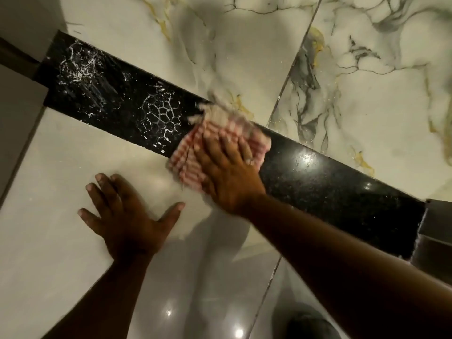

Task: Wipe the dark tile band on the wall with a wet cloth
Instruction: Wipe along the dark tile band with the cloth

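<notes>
Wall surface fills the head view, tilted so the dark tile band (pixel 330 182) runs diagonally from upper left to lower right. Marbled pale tiles (pixel 367 69) with grey and yellow veins lie above the band; plain glossy pale tiles (pixel 61 179) lie below it.

Right hand (pixel 227 172): palm flat, fingers spread a little and pressed onto a red-and-white checked cloth (pixel 195 155). It does not grip the cloth; it pins it against the wall. The cloth is bunched and sits across the band at about mid-length, its lower edge spilling onto the plain tile and its upper, frayed edge reaching the marbled tile. Cloth edges are blurred.

Left hand (pixel 124 216): open, fingers splayed apart, flat against the plain tile below the band, holding nothing. It is near the cloth but not touching it.

Band condition: to the left of the cloth, 2 patches of white crackled residue (pixel 161 118) show as net-like lines, plus scattered white flecks. To the right of the cloth the band is glossy black with fine speckle and 1 bright light reflection.

Grout line (pixel 293 77) crosses the marbled tiles and continues below the band. Grey box-like fixture (pixel 435 231) at the band's right end; cannot tell what it is.
</notes>
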Available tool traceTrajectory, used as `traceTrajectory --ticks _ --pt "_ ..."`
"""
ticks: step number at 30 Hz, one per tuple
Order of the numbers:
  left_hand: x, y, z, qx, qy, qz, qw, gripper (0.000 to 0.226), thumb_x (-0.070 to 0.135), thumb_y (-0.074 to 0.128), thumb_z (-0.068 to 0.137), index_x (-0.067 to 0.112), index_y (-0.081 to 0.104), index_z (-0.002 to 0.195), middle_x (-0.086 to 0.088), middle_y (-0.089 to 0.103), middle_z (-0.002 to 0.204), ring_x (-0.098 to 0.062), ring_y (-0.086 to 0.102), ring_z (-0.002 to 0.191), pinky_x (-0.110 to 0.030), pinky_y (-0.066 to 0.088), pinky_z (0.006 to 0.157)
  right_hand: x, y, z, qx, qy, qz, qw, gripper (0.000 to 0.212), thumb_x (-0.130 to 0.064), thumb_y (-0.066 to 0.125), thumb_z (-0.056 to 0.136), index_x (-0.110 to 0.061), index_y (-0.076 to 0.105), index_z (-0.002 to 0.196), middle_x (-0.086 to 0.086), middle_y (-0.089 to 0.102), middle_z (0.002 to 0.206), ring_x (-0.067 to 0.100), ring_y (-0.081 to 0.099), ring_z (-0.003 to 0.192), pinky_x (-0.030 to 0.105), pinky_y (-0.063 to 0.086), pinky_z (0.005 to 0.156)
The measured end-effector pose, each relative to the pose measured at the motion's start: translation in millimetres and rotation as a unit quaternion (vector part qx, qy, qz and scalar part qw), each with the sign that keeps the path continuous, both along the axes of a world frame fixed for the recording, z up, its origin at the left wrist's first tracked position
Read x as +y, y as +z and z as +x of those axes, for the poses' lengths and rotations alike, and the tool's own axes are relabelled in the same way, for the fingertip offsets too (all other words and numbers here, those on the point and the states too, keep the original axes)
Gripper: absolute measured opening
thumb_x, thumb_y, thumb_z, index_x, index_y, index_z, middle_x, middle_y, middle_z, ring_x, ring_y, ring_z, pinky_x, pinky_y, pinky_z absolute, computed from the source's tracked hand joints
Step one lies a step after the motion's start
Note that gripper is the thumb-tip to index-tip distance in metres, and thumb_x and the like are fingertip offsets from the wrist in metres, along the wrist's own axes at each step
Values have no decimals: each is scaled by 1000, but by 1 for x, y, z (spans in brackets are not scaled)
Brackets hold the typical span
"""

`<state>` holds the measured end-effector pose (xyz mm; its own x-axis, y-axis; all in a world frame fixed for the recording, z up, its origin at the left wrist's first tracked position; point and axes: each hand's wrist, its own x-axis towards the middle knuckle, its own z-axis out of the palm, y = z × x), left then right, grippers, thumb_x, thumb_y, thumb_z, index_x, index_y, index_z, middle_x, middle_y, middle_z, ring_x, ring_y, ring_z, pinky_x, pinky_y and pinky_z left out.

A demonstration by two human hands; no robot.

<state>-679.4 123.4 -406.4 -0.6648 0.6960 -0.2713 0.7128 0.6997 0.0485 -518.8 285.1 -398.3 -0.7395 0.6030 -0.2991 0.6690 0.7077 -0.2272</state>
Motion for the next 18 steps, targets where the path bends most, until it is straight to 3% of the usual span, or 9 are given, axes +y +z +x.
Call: traceTrajectory --ticks 4,8,10,13,18 --pt "1 2 1 2 4 2 1000 132 92 37 70 -1 12 160 -27 8 168 -46 4 156 -74 6 117 69 -4 23 -36 -100 23 994 64 -53 12 99 -25 -2 155 6 -6 165 31 -9 150 52 -9 119" --pt "0 1 0 1 6 2 1000 134 93 36 69 -1 10 160 -27 7 169 -46 3 156 -74 6 117 51 -3 80 -33 -191 15 981 66 -52 14 101 -22 -7 155 9 -12 164 28 -13 150 54 -5 120" --pt "1 0 0 4 5 5 1000 134 93 37 70 -1 10 161 -27 7 169 -46 4 156 -73 5 117 17 0 79 -25 -163 22 986 65 -49 16 101 -21 -8 155 9 -13 163 28 -14 149 53 -6 119" --pt "0 0 1 3 3 5 1000 133 93 37 70 -1 10 161 -27 8 168 -46 5 156 -72 5 118 -20 -2 39 4 -90 13 996 63 -48 20 101 -19 10 155 10 2 163 33 -1 150 53 -4 118" --pt "0 -2 -1 8 4 0 1000 135 93 37 68 -1 12 160 -27 10 168 -44 5 157 -73 6 119 20 -3 -7 14 22 10 1000 61 -49 18 100 -21 19 154 8 15 163 35 9 149 57 1 119"
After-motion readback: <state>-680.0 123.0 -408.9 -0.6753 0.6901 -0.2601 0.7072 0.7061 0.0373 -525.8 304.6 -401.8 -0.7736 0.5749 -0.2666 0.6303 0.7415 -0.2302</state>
